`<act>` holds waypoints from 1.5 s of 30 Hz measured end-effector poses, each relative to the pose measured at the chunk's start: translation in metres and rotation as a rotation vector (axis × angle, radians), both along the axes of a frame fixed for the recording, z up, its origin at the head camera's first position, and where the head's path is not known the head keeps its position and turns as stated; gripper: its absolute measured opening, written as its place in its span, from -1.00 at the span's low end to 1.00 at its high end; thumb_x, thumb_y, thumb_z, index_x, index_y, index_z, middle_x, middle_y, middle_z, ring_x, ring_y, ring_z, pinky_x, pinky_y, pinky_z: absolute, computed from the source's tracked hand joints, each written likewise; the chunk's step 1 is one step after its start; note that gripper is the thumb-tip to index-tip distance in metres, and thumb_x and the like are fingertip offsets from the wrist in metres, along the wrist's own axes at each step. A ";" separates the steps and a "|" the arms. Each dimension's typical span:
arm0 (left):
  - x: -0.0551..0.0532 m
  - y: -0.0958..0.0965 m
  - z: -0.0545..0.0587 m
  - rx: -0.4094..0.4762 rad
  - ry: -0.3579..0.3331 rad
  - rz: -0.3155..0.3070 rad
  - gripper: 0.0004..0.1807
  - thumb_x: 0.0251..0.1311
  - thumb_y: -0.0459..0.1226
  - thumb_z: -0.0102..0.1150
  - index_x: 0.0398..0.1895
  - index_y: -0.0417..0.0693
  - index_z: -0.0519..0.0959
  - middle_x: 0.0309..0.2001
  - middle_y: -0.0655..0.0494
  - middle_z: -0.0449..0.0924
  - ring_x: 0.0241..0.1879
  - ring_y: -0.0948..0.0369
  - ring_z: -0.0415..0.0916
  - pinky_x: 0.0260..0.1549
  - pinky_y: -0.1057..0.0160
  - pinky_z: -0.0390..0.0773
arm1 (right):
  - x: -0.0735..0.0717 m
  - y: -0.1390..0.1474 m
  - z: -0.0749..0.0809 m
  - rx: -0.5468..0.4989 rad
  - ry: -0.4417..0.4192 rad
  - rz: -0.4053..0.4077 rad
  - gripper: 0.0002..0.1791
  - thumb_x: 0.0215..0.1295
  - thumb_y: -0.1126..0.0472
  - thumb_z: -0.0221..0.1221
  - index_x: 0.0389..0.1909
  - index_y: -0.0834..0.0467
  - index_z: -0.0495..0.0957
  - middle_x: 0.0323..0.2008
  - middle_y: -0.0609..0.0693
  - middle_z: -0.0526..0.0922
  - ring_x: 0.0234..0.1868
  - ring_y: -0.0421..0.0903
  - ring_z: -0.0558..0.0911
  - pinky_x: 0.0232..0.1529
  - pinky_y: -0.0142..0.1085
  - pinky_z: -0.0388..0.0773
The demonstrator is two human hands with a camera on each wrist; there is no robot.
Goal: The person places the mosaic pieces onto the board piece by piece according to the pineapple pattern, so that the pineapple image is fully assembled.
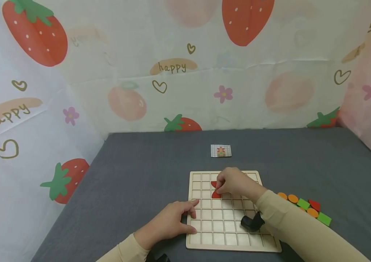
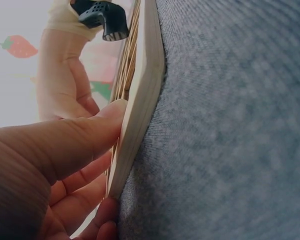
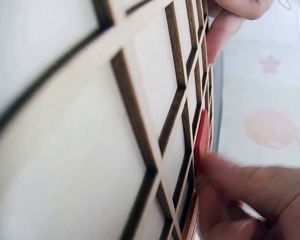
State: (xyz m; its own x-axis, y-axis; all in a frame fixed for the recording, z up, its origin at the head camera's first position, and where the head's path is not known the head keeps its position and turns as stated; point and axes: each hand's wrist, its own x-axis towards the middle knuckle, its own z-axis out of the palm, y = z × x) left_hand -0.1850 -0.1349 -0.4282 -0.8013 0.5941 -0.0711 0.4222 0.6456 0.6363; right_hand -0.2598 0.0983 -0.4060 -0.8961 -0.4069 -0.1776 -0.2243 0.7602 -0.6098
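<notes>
Your right hand (image 1: 236, 182) is over the upper part of the gridded wooden board (image 1: 209, 238), thumb and fingers drawn narrow, tips touching the lower red piece (image 1: 216, 195). Can't tell if you pinch it or just press on it. The upper red piece (image 1: 214, 183) lies just beyond it on the grid, partly behind your fingers. Your left hand (image 1: 172, 220) is spread wide at the board's left edge: thumb on the rim, index finger reaching over the grid. Board sits flat on the grey cloth (image 1: 133, 174). Right of it, beside your right sleeve (image 1: 303, 225), you have a cluster of orange discs (image 1: 312, 212), green squares (image 1: 324, 219) and a red block (image 1: 314, 205); the sleeve hides some. Small picture card (image 1: 221, 151) lies past the board's far edge.
</notes>
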 end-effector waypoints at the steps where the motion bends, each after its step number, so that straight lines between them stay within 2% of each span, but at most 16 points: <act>1: 0.000 0.000 0.000 -0.002 0.004 0.000 -0.72 -0.14 -0.09 0.40 -0.44 0.19 0.45 0.22 0.21 0.36 -0.39 0.32 0.30 -0.34 0.39 0.28 | 0.000 0.000 0.000 0.004 0.003 0.004 -0.80 -0.03 0.29 0.34 -0.73 0.06 0.58 -0.66 -0.17 0.54 -0.56 -0.17 0.39 -0.50 -0.32 0.32; 10: 0.000 0.001 -0.001 -0.031 0.004 0.017 -0.71 -0.15 -0.09 0.41 -0.44 0.22 0.45 0.21 0.24 0.37 -0.38 0.33 0.31 -0.33 0.39 0.28 | -0.001 0.002 0.000 0.020 0.014 0.043 -0.82 -0.02 0.29 0.33 -0.68 0.03 0.57 -0.61 -0.19 0.53 -0.50 -0.19 0.43 -0.42 -0.31 0.36; 13: 0.000 0.001 -0.001 -0.026 0.006 0.017 -0.72 -0.15 -0.10 0.41 -0.44 0.20 0.45 0.21 0.23 0.37 -0.32 0.34 0.34 -0.30 0.38 0.29 | -0.003 0.010 0.004 -0.027 0.005 0.050 -0.90 0.02 0.27 0.31 -0.59 0.05 0.61 -0.56 -0.18 0.56 -0.45 -0.19 0.47 -0.39 -0.29 0.40; 16: 0.001 0.001 -0.001 -0.013 0.007 0.015 -0.72 -0.16 -0.11 0.42 -0.45 0.19 0.45 0.21 0.22 0.38 -0.15 0.36 0.41 -0.25 0.38 0.29 | -0.006 0.023 0.010 -0.090 -0.021 0.019 -0.98 0.06 0.25 0.29 -0.49 0.10 0.63 -0.51 -0.12 0.60 -0.42 -0.16 0.51 -0.36 -0.27 0.44; 18: 0.001 0.002 -0.001 -0.011 0.005 0.018 -0.71 -0.16 -0.11 0.42 -0.45 0.19 0.45 0.21 0.23 0.37 -0.08 0.35 0.41 -0.24 0.39 0.29 | -0.007 0.034 0.015 -0.121 -0.044 -0.003 -0.97 0.10 0.24 0.26 -0.44 0.13 0.63 -0.47 -0.08 0.61 -0.40 -0.14 0.52 -0.34 -0.26 0.45; 20: 0.001 0.002 -0.001 -0.016 -0.002 0.023 -0.71 -0.16 -0.11 0.42 -0.45 0.20 0.45 0.21 0.25 0.37 -0.10 0.36 0.41 -0.24 0.39 0.29 | -0.006 0.046 0.020 -0.130 -0.058 -0.020 -0.94 0.12 0.23 0.25 -0.40 0.14 0.62 -0.44 -0.07 0.61 -0.37 -0.13 0.53 -0.32 -0.25 0.46; 24: 0.002 0.003 0.000 -0.030 -0.001 0.030 -0.71 -0.16 -0.11 0.42 -0.45 0.20 0.45 0.22 0.26 0.36 -0.31 0.33 0.34 -0.29 0.39 0.28 | -0.002 0.068 0.029 -0.113 -0.055 -0.017 -0.93 0.14 0.23 0.23 -0.36 0.13 0.61 -0.38 -0.06 0.59 -0.33 -0.14 0.52 -0.30 -0.23 0.45; 28: 0.002 0.003 0.001 -0.037 0.007 0.032 -0.71 -0.16 -0.11 0.42 -0.45 0.21 0.45 0.22 0.25 0.36 -0.35 0.33 0.31 -0.30 0.38 0.27 | 0.002 0.088 0.034 -0.080 -0.064 -0.025 -0.90 0.13 0.22 0.24 -0.33 0.14 0.62 -0.36 -0.05 0.61 -0.32 -0.14 0.53 -0.28 -0.22 0.47; 36: 0.003 0.002 0.002 -0.038 0.004 0.029 -0.72 -0.15 -0.10 0.41 -0.45 0.20 0.46 0.23 0.28 0.35 -0.35 0.33 0.30 -0.29 0.38 0.26 | 0.006 0.126 0.028 -0.032 -0.053 -0.029 -0.88 0.13 0.22 0.23 -0.32 0.16 0.62 -0.33 -0.04 0.62 -0.32 -0.14 0.55 -0.28 -0.20 0.49; 45: 0.004 0.003 0.004 -0.034 -0.001 0.031 -0.72 -0.16 -0.11 0.42 -0.45 0.19 0.46 0.23 0.28 0.34 -0.30 0.34 0.32 -0.28 0.37 0.26 | 0.013 0.164 0.014 0.012 -0.116 -0.007 -0.84 0.08 0.21 0.27 -0.30 0.17 0.60 -0.30 -0.03 0.61 -0.34 -0.15 0.54 -0.34 -0.25 0.48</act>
State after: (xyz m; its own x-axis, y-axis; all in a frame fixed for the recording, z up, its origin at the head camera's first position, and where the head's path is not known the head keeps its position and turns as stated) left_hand -0.1811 -0.1322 -0.4245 -0.8192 0.5660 -0.0920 0.4007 0.6797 0.6144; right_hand -0.2464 0.2623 -0.3923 -0.8720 -0.3982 -0.2848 -0.1476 0.7686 -0.6225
